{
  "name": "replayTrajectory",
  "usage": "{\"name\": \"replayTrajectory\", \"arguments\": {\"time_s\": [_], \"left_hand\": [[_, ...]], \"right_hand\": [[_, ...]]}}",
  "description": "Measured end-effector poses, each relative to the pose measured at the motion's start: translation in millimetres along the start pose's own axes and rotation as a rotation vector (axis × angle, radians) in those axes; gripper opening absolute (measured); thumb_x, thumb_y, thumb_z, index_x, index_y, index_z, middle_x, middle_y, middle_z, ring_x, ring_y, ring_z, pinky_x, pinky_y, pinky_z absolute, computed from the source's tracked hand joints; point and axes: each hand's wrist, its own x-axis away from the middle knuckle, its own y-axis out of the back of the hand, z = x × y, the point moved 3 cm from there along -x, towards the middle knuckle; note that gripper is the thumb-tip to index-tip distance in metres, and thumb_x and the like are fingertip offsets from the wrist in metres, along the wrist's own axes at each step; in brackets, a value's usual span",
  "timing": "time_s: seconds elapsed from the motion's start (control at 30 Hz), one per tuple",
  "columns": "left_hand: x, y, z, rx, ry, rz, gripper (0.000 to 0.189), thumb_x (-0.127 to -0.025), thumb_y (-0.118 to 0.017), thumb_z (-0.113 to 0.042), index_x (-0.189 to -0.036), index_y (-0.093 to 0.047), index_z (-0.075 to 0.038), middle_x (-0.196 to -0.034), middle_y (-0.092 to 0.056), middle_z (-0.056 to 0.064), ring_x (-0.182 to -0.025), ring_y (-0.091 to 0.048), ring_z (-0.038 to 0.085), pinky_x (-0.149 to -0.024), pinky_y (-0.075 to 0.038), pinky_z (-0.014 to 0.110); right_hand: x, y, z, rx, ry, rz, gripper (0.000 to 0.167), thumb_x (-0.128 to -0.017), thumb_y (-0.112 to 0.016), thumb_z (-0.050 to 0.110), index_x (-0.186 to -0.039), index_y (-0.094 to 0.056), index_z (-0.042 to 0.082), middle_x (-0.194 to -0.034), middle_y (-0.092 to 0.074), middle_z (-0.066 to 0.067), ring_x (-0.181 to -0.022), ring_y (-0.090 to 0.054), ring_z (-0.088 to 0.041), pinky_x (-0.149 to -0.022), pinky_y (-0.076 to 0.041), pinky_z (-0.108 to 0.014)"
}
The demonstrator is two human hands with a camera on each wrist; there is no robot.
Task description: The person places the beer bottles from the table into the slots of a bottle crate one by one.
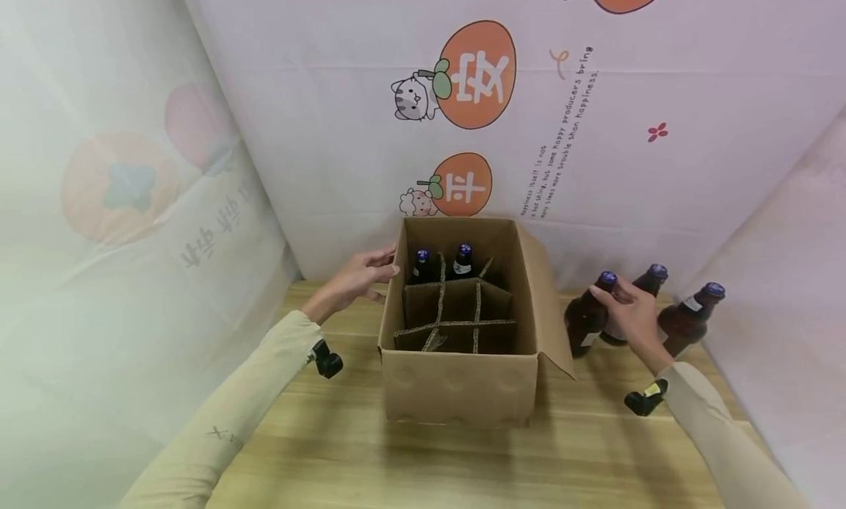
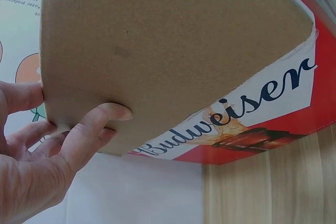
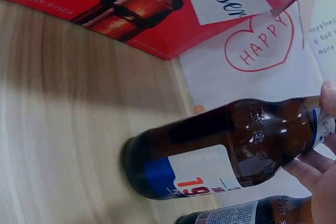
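An open-topped cardboard box (image 1: 459,388) with crossed dividers stands at mid-table. Two capped beer bottles (image 1: 463,263) sit in its far compartments. My left hand (image 1: 360,278) holds the box's far left side, with fingertips on a brown flap (image 2: 157,51) in the left wrist view. To the right of the box, my right hand (image 1: 631,314) grips a brown beer bottle (image 1: 584,318) by its neck. In the right wrist view this bottle (image 3: 205,145) shows a white and blue label; whether its base touches the table cannot be told.
Two more brown bottles (image 1: 687,318) stand beside and behind my right hand. A right-hand flap (image 1: 545,303) of the box hangs outward, close to the held bottle. The wooden table (image 1: 317,450) meets printed white cloth walls (image 1: 330,127) at the back and sides.
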Motion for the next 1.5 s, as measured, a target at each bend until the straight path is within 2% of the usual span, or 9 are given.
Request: {"name": "replayTrajectory", "arguments": {"time_s": [0.13,0.37,0.53,0.7,0.9,1.13,1.3,1.4,1.5], "left_hand": [[-0.7,0.9,1.0,0.010,0.001,-0.004,0.071,-0.106,-0.059,-0.014,-0.167,-0.025,-0.017,-0.170,-0.030,0.018,-0.146,-0.045,0.043,-0.092,-0.065,0.048],[-3.6,1.8,1.2,0.004,0.007,-0.013,0.071,-0.105,-0.061,-0.014,-0.167,-0.026,-0.017,-0.169,-0.032,0.018,-0.144,-0.047,0.043,-0.091,-0.065,0.048],[-1.5,1.6,0.0,0.008,0.006,-0.015,0.071,-0.105,-0.060,-0.014,-0.167,-0.025,-0.016,-0.169,-0.032,0.019,-0.143,-0.048,0.044,-0.090,-0.065,0.048],[-1.2,1.2,0.0,0.011,-0.002,-0.012,0.071,-0.105,-0.059,-0.014,-0.167,-0.025,-0.014,-0.170,-0.029,0.018,-0.143,-0.047,0.045,-0.092,-0.065,0.051],[-0.6,1.3,0.7,0.013,-0.001,-0.012,0.071,-0.105,-0.059,-0.013,-0.167,-0.025,-0.014,-0.170,-0.029,0.019,-0.144,-0.046,0.046,-0.092,-0.065,0.051],[-1.8,0.6,1.0,0.020,0.001,-0.013,0.071,-0.105,-0.059,-0.012,-0.167,-0.024,-0.015,-0.169,-0.030,0.020,-0.143,-0.047,0.045,-0.090,-0.065,0.049],[-1.3,-0.1,0.6,0.020,0.002,-0.014,0.071,-0.105,-0.059,-0.012,-0.167,-0.025,-0.015,-0.169,-0.032,0.021,-0.142,-0.048,0.045,-0.089,-0.066,0.048],[-0.7,-0.6,0.5,0.023,0.006,-0.014,0.071,-0.105,-0.059,-0.012,-0.167,-0.025,-0.015,-0.168,-0.033,0.022,-0.142,-0.048,0.045,-0.091,-0.065,0.050],[0.3,-0.7,0.6,0.024,0.010,-0.016,0.070,-0.105,-0.059,-0.012,-0.167,-0.026,-0.015,-0.167,-0.034,0.022,-0.142,-0.048,0.045,-0.093,-0.064,0.050]], "right_hand": [[-4.9,2,0,-0.107,-0.052,0.021,0.062,-0.094,-0.079,0.035,-0.145,-0.060,0.003,-0.113,-0.074,0.015,-0.091,-0.062,0.019,-0.078,-0.051,-0.002],[-0.2,2,8,-0.191,-0.115,0.051,0.070,-0.096,-0.078,0.031,-0.151,-0.050,-0.002,-0.134,-0.064,-0.003,-0.091,-0.062,0.019,-0.079,-0.055,-0.006],[3.1,6,16,-0.133,-0.124,0.066,0.073,-0.097,-0.076,0.036,-0.154,-0.045,0.000,-0.147,-0.050,-0.024,-0.096,-0.062,0.017,-0.081,-0.056,-0.008],[3.2,12,23,-0.065,-0.126,0.079,0.077,-0.099,-0.071,0.041,-0.157,-0.040,0.001,-0.152,-0.045,-0.028,-0.094,-0.062,0.017,-0.078,-0.055,-0.005],[-3.7,14,29,-0.054,-0.117,0.079,0.070,-0.099,-0.072,0.041,-0.151,-0.049,0.000,-0.144,-0.054,-0.019,-0.087,-0.058,0.022,-0.079,-0.055,-0.005],[-10.6,18,43,-0.228,-0.152,0.063,0.069,-0.097,-0.077,0.027,-0.150,-0.047,-0.006,-0.114,-0.069,0.017,-0.082,-0.066,0.017,-0.079,-0.058,-0.009],[-11.7,25,61,-0.236,-0.276,0.037,0.077,-0.096,-0.077,0.031,-0.155,-0.040,-0.003,-0.138,-0.061,-0.008,-0.073,-0.068,0.012,-0.078,-0.058,-0.009],[-12.6,31,73,-0.145,-0.276,0.046,0.079,-0.098,-0.074,0.037,-0.157,-0.039,-0.001,-0.149,-0.046,-0.019,-0.071,-0.067,0.013,-0.081,-0.056,-0.007],[-15.5,36,85,-0.125,-0.236,0.028,0.077,-0.097,-0.075,0.036,-0.155,-0.042,-0.002,-0.137,-0.061,-0.005,-0.070,-0.066,0.013,-0.076,-0.057,-0.008]]}}
